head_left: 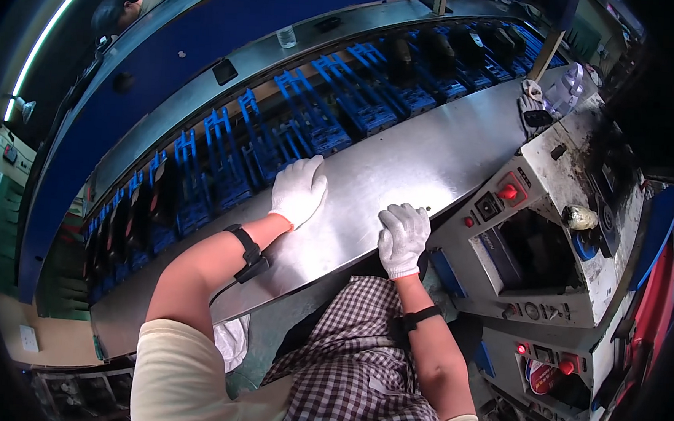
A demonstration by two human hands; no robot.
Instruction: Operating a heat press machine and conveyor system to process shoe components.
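The table (pixel 389 164) lies directly under your hands, its long axis slanting from lower left to upper right. A row of blue frames (pixel 329 140) stands along its far side, just beyond the fingertips of your left hand (pixel 300 189), which is the nearer of the two. Those fingers lie extended together on the table, with nothing seen in them. Your right hand (pixel 403 233) is by the near edge, farther from the row; its fingers curl, and you cannot tell whether they close on anything.

Count one table and two white-gloved hands. The frames overlap too much to number, as do the dark pieces among them. To your right you have two machines, an upper machine (pixel 457 251) and a lower machine (pixel 506 360), each showing two red buttons. Past the frames are one clear cup (pixel 286 38) and one dark flat thing (pixel 224 71); one other person (pixel 156 1) shows at upper left.
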